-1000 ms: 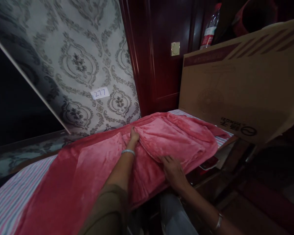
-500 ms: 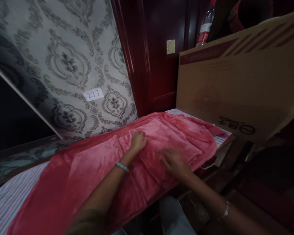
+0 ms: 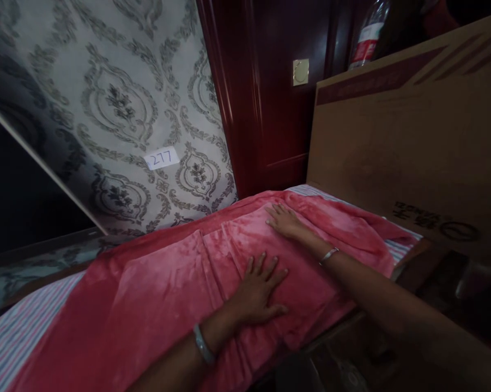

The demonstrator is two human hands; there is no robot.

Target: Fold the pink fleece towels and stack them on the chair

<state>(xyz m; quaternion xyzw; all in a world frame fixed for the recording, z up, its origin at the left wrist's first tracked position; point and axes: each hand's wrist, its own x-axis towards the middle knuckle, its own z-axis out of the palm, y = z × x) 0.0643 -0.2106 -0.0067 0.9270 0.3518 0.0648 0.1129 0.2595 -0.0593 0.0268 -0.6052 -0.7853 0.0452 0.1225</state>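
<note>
A plush red-pink garment or blanket [image 3: 159, 288] lies spread over a striped sheet [image 3: 36, 316]; I cannot tell which of the two it is. Several folds run across its middle. My left hand [image 3: 259, 291] rests flat on it near the centre, fingers spread, with a bracelet on the wrist. Farther back and to the right, my right hand [image 3: 285, 220] lies palm down on the same cloth, fingers stretched out. Neither hand grips the fabric.
Patterned wallpaper [image 3: 118, 103] with a paper label [image 3: 162, 158] reading 277 rises behind. A dark red wooden panel [image 3: 270, 109] stands beside it. At the right is a large cardboard box [image 3: 392, 141], with a plastic bottle [image 3: 368, 41] behind its top edge.
My left hand has come nearer and right, its closed fingers now spread flat. My right hand has moved farther back onto the cloth. The view has shifted slightly.
</note>
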